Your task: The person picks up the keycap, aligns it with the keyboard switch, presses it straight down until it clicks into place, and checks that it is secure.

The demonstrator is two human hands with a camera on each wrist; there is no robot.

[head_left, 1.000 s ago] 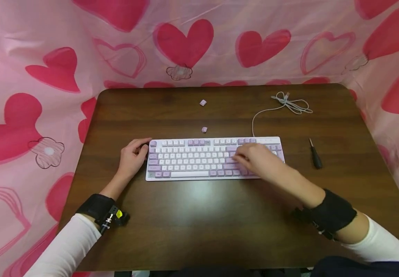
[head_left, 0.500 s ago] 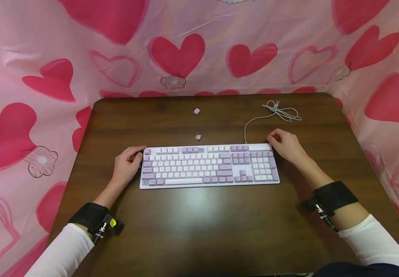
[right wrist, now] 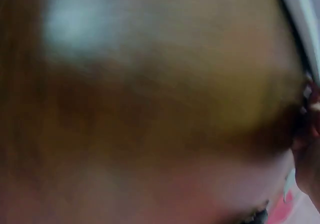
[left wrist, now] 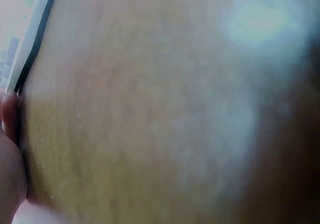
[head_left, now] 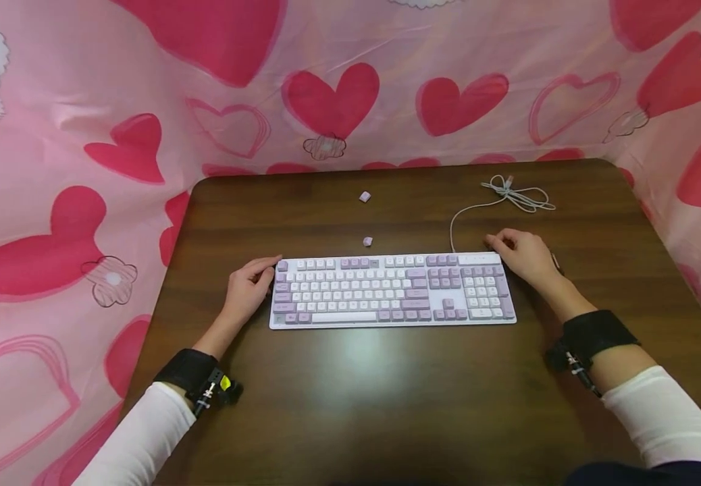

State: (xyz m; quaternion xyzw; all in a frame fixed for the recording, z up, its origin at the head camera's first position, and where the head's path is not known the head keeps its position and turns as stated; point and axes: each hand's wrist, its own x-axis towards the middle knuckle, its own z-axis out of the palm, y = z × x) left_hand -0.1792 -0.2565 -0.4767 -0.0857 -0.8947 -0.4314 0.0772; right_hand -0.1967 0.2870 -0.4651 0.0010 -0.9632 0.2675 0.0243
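Note:
A white and lilac full-size keyboard (head_left: 350, 295) lies on the wooden table, its long side toward me. My left hand (head_left: 248, 290) holds its left end, with the index finger at the far left corner and the thumb by the side edge. At the opposite end, my right hand (head_left: 523, 255) grips near the far right corner with bent fingers. In the left wrist view, part of the left hand (left wrist: 10, 169) and the keyboard's edge (left wrist: 32, 44) show at the far left. The right wrist view is blurred, with the right hand (right wrist: 307, 159) at its edge.
Two small lilac keycaps lie behind the keyboard, one keycap (head_left: 367, 241) close to it and another keycap (head_left: 365, 196) farther back. A white cable (head_left: 517, 196) runs from the keyboard into a tied bundle. The right wrist mostly covers a dark-handled screwdriver (head_left: 556, 263).
My right hand has moved right, from over the keys to the keyboard's far right corner. The left hand stays at the left end. The head view has shifted slightly.

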